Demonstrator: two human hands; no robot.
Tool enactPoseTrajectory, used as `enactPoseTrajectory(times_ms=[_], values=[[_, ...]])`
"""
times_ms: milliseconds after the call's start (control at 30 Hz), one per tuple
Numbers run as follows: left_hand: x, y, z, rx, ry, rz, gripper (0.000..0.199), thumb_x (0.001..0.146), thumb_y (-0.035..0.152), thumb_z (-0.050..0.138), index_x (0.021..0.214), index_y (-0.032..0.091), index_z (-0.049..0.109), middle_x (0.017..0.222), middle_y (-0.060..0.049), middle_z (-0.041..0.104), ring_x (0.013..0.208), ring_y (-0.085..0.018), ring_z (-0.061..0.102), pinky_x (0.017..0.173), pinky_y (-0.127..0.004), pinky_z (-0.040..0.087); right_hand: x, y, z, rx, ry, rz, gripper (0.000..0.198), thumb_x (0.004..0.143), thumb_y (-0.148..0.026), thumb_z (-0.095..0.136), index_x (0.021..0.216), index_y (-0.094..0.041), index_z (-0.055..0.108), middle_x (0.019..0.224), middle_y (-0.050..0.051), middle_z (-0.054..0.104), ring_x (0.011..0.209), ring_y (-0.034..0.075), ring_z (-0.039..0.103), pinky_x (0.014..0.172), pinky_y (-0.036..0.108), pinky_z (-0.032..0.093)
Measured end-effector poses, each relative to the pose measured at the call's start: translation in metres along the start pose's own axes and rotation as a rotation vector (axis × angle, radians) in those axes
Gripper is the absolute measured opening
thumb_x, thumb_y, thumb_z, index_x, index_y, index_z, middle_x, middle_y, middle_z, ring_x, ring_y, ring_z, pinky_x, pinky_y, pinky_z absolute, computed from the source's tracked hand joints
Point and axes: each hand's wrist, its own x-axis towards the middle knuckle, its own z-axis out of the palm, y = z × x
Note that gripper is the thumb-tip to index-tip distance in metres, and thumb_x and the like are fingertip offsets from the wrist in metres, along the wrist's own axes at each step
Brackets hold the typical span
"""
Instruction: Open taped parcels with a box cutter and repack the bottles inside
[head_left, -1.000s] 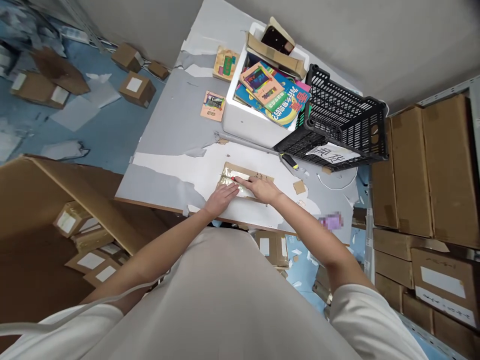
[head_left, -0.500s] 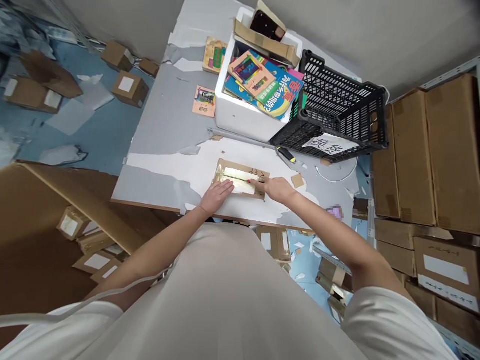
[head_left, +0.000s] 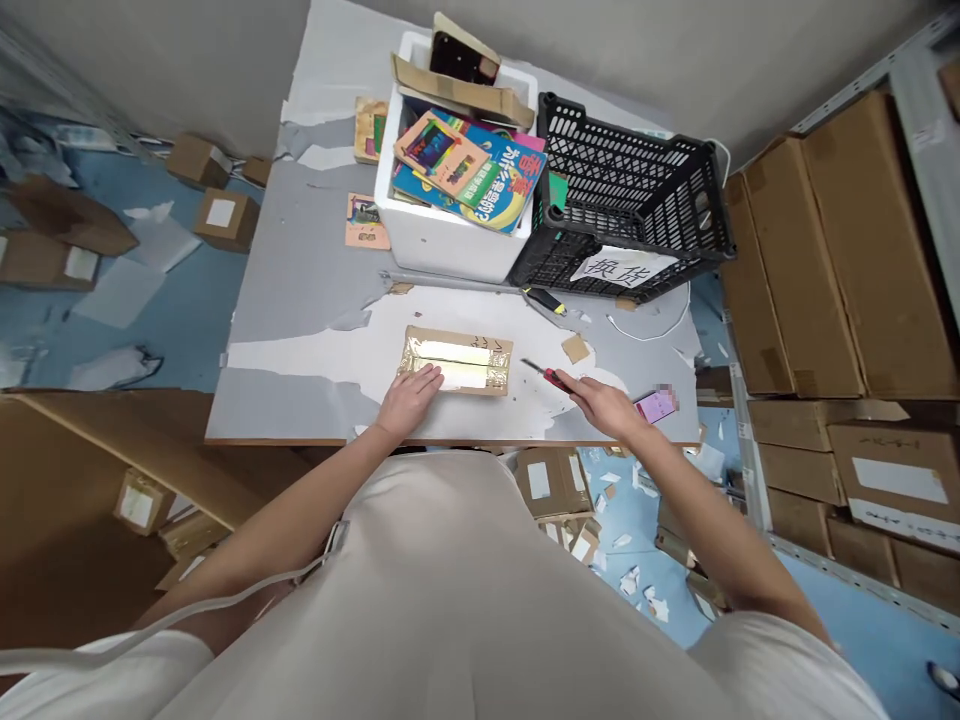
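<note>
A flat brown cardboard box with shiny tape and a white label lies near the front edge of the table. My left hand rests on its left front corner, fingers stretched out flat. To the right of the box, my right hand is closed around a red utility knife. The knife's blade points left toward the box and is apart from it. A pink-purple phone-like object, partly blurred, lies just right of my right hand.
Behind the box stand a white foam box of books and a black plastic crate. A second, black-and-yellow knife and a cardboard scrap lie on the table. Large cartons are stacked at right; an open carton stands left.
My right hand has drawn the knife off the box to the right, baring its blade. My left hand stays on the box. The whole view has shifted.
</note>
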Motion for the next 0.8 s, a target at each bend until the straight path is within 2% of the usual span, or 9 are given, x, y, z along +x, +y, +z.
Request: enactPoseTrajectory(times_ms=[67,100,167,267,333,433,600,800], values=[[0.007,0.005,-0.01,0.036,-0.024,-0.003,0.036,0.092,0.034,0.042,0.121,0.021,0.06,0.126,-0.014,0.062,0.122,-0.029,0.053,0.099,-0.048,0.037,-0.004,0.0,0.026,0.389,0.112,0.124,0.054,0.096,-0.033,0.035,0.149,-0.028,0.028,0.103,0.007,0.066,0.07,0.016,0.063,0.063,0.029,0.052],[0.012,0.006,-0.016,0.056,-0.037,0.002,0.042,0.089,0.042,0.047,0.122,0.021,0.059,0.128,-0.015,0.06,0.123,-0.03,0.052,0.101,-0.049,0.034,-0.004,-0.003,0.041,0.577,0.145,0.182,0.055,0.096,-0.036,0.035,0.149,-0.026,0.028,0.101,0.006,0.066,0.063,0.013,0.06,0.057,0.028,0.052],[0.026,0.007,-0.026,0.095,-0.063,0.018,0.067,0.077,0.06,0.058,0.129,0.019,0.053,0.135,-0.018,0.052,0.129,-0.035,0.044,0.106,-0.052,0.027,0.002,-0.012,0.067,0.885,0.172,0.258,0.06,0.093,-0.042,0.039,0.149,-0.025,0.028,0.097,0.005,0.065,0.052,0.009,0.055,0.046,0.024,0.049],[0.049,0.002,-0.035,0.157,-0.134,0.012,0.106,0.059,0.075,0.064,0.142,0.014,0.037,0.15,-0.023,0.031,0.14,-0.042,0.022,0.11,-0.058,0.014,0.013,-0.027,0.093,1.151,0.194,0.276,0.065,0.089,-0.047,0.046,0.148,-0.026,0.03,0.094,0.003,0.063,0.049,0.006,0.051,0.04,0.02,0.045],[0.061,-0.002,-0.036,0.184,-0.206,-0.007,0.118,0.055,0.077,0.065,0.146,0.012,0.028,0.154,-0.024,0.022,0.142,-0.044,0.014,0.11,-0.062,0.009,0.018,-0.033,0.1,1.241,0.206,0.274,0.068,0.087,-0.048,0.048,0.149,-0.026,0.029,0.094,0.003,0.063,0.049,0.006,0.051,0.039,0.019,0.044],[0.067,-0.007,-0.034,0.191,-0.268,-0.043,0.121,0.054,0.076,0.067,0.148,0.012,0.024,0.153,-0.025,0.023,0.142,-0.045,0.013,0.11,-0.063,0.012,0.021,-0.036,0.103,1.301,0.21,0.265,0.069,0.087,-0.048,0.049,0.149,-0.026,0.029,0.094,0.004,0.063,0.05,0.006,0.052,0.04,0.018,0.045],[0.065,-0.011,-0.028,0.155,-0.227,-0.047,0.123,0.049,0.075,0.071,0.146,0.013,0.027,0.149,-0.023,0.032,0.14,-0.044,0.019,0.109,-0.057,0.026,0.024,-0.037,0.103,1.325,0.185,0.238,0.068,0.087,-0.047,0.05,0.149,-0.027,0.03,0.091,0.002,0.061,0.05,0.006,0.051,0.04,0.018,0.045],[0.067,-0.012,-0.027,0.114,-0.199,-0.045,0.118,0.05,0.073,0.072,0.144,0.015,0.029,0.145,-0.021,0.035,0.136,-0.045,0.025,0.107,-0.056,0.03,0.026,-0.037,0.094,1.255,0.124,0.24,0.065,0.087,-0.04,0.048,0.148,-0.03,0.029,0.087,0.0,0.058,0.048,0.005,0.051,0.041,0.019,0.048]])
